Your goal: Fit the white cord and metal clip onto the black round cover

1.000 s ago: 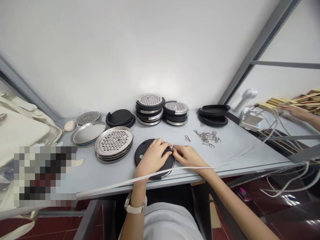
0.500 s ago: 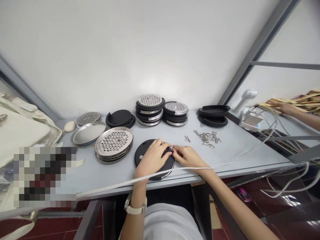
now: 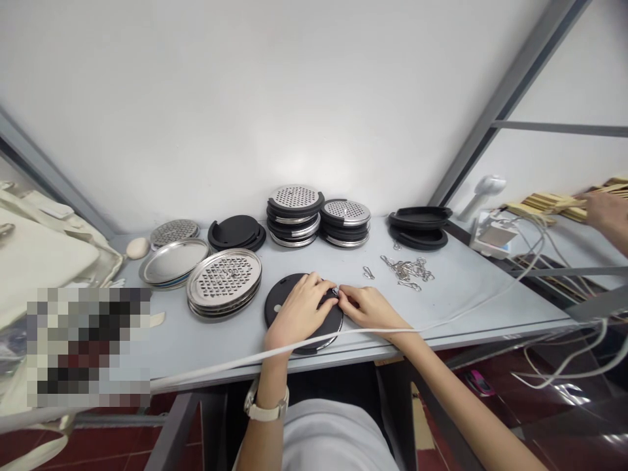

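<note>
A round black plastic holder (image 3: 287, 293), with a shiny metal rim along its right side, lies flat near the table's front edge. My left hand (image 3: 307, 304) rests over it and grips it, thumb and forefinger close together at its right edge. From the right, my right hand (image 3: 366, 304) pinches at that same edge. A small shiny metal piece (image 3: 335, 292) shows at its fingertips, mostly hidden. Behind my right hand lie several loose wire clips (image 3: 409, 269), with a single clip (image 3: 367, 273) apart from them.
Grater discs (image 3: 226, 278), plain metal discs (image 3: 176, 260) and black holders (image 3: 238, 232) stand on the left. Two stacks of assembled graters (image 3: 294, 199) are by the wall, black holders (image 3: 419, 226) at right. A white cable (image 3: 235, 358) crosses in front. A co-worker's hand (image 3: 611, 216) handles wooden pieces.
My hands and the black holder have hardly moved. At far right, the co-worker's hand has moved right and now holds wooden pieces.
</note>
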Motion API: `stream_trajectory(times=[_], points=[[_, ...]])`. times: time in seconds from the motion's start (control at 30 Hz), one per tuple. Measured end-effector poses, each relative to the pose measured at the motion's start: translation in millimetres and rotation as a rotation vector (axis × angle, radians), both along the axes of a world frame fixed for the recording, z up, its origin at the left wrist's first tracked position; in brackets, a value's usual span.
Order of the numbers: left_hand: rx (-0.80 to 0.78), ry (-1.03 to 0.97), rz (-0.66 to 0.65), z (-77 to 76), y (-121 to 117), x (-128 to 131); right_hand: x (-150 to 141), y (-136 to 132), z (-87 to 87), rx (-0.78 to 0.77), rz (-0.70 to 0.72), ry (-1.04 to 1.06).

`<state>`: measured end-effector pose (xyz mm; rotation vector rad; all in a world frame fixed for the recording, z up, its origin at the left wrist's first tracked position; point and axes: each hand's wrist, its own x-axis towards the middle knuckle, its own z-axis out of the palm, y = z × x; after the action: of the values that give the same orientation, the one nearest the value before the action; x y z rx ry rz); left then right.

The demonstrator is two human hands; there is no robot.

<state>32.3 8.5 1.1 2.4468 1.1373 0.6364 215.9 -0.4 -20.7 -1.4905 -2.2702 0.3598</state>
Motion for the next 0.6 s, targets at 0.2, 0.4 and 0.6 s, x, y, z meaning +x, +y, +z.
stream_trajectory(times=[0.2,0.4,0.6], points=[[0.001,0.003,-0.001,-0.6,0.2,-0.3,0.7,0.5,-1.8,0.003,0.008,0.006],[0.001,0.001,0.006,-1.4,0.4,0.0,0.5,-0.3,-1.4,0.007,0.003,-0.002],[0.011,-0.005,0.000,-1.4,0.6,-0.2,0.8,0.6,-1.7,0.006,0.006,0.001]])
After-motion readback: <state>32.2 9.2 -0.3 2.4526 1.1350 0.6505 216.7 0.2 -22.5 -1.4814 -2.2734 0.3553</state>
